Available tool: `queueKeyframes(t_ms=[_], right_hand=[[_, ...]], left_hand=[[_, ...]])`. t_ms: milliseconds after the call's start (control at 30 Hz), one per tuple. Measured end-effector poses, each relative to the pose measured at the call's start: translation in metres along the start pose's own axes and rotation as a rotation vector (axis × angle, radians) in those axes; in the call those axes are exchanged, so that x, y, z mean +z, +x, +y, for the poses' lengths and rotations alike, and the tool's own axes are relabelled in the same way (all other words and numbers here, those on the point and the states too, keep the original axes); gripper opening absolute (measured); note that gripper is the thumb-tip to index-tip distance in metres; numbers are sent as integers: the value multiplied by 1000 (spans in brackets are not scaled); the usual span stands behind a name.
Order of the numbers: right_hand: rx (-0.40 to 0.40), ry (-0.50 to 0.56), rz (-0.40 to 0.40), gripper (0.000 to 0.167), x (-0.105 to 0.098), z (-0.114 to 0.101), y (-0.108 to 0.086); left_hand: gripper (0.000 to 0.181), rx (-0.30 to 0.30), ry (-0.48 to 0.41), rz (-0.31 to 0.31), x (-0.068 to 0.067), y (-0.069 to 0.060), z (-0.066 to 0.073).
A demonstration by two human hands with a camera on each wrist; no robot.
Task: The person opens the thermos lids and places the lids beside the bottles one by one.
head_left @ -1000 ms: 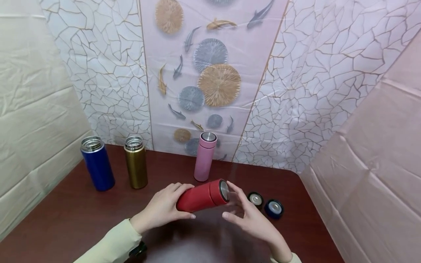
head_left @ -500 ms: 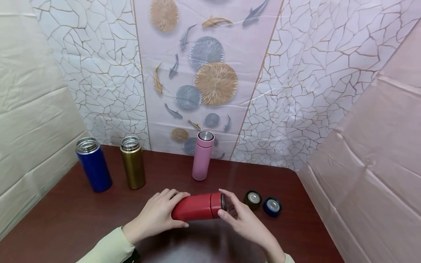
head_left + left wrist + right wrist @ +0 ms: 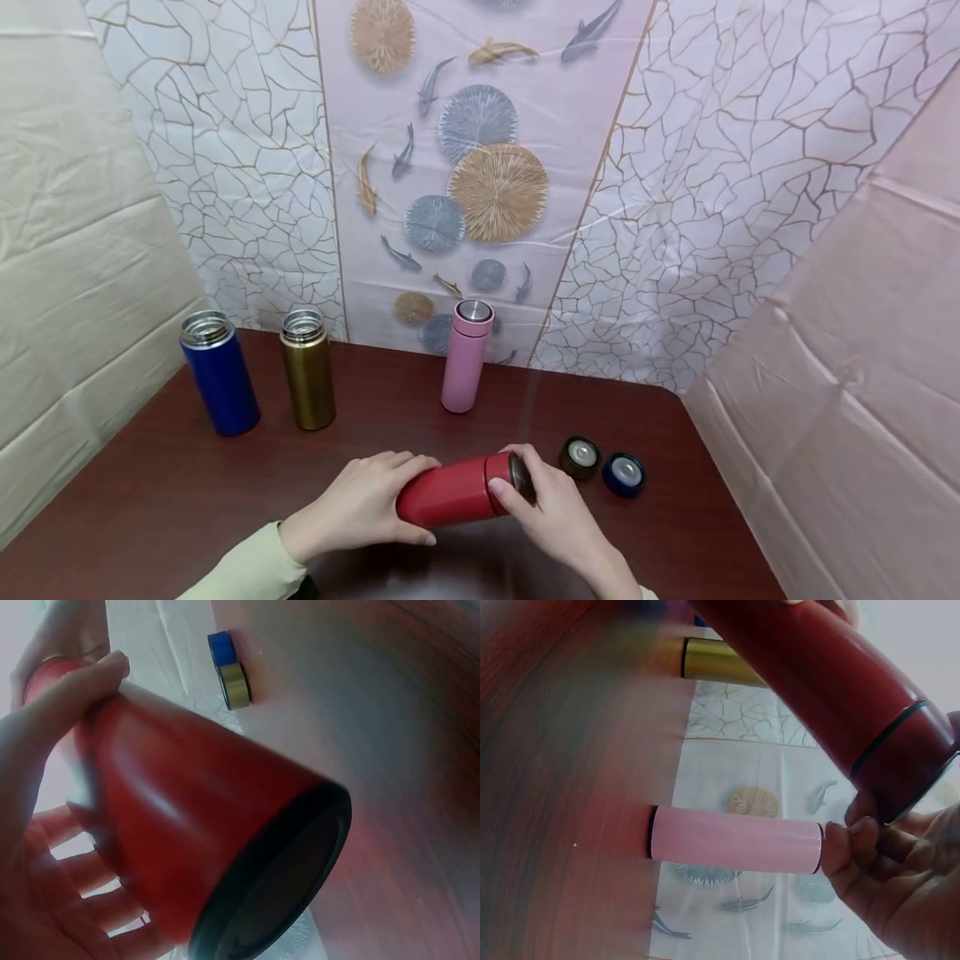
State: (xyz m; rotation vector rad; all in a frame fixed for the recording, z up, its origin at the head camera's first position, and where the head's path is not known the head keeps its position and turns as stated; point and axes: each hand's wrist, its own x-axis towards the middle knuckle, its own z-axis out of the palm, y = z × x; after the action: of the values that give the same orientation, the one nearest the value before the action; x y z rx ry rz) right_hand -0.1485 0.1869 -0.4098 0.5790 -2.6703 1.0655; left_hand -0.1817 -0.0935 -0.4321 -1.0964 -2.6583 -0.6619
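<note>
A red thermos bottle (image 3: 452, 492) is held tilted on its side above the table, its lid end toward the right. My left hand (image 3: 365, 502) grips its body near the base, thumb along the near side; the black base ring shows large in the left wrist view. Around the red lid (image 3: 500, 477) curl the fingers and thumb of my right hand (image 3: 553, 510). Behind the hands a pink thermos (image 3: 466, 358) stands upright with its lid on. Farther left, a gold thermos (image 3: 309, 375) and a blue thermos (image 3: 223, 379) stand with no lids.
Two loose lids, one dark gold (image 3: 580, 457) and one blue (image 3: 624, 475), lie inside up on the dark red table (image 3: 675, 533), right of my right hand. Patterned cloth (image 3: 480, 167) hangs along the table's back edge, with plain cloth at both sides.
The red thermos has come lower and a little nearer. My right hand, earlier loosely spread at the lid end, has closed around the lid. The left hand keeps its hold.
</note>
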Motion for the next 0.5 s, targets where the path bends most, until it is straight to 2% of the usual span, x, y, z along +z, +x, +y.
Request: queueKeyframes(t_ms=[233, 333, 500], right_hand=[[4, 34, 7, 29, -2, 4, -3], [-46, 34, 32, 30, -2, 4, -3], [-151, 30, 65, 32, -2, 3, -4]], left_hand=[[77, 41, -15, -45, -1, 2, 2], [77, 71, -18, -36, -2, 1, 1], [74, 127, -2, 20, -2, -1, 1]])
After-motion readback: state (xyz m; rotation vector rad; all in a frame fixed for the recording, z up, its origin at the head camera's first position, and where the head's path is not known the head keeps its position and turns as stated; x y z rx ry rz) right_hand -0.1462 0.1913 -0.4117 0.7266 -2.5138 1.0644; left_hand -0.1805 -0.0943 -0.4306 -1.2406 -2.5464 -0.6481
